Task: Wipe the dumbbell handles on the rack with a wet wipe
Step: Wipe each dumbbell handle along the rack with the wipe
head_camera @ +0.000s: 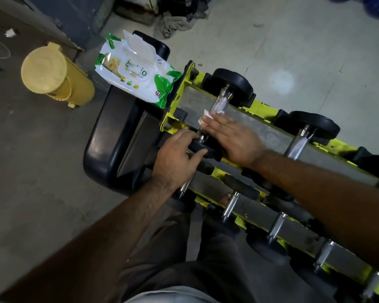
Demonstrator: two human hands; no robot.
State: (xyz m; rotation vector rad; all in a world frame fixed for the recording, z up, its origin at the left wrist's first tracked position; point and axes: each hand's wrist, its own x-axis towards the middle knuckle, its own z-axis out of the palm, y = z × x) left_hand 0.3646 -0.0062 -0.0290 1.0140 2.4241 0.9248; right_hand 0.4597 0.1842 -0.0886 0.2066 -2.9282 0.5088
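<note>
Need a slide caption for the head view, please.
Right hand presses a wet wipe on a dumbbell handle; left hand grips its near end.

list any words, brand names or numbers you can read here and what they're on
"72" in a small dark round badge near the lower corner of the wet wipe pack.
A large green brand word across the pack's front: too blurred to spell out.
A smaller line under it, ending in what looks like "wipes": uncertain.
Dumbbells and yellow rack: no readable markings.

A gym or weights room: a yellow-framed rack [179, 99] carries rows of black-ended dumbbells [232, 88] with knurled steel handles, standing on a bare concrete floor [293, 40].
</note>
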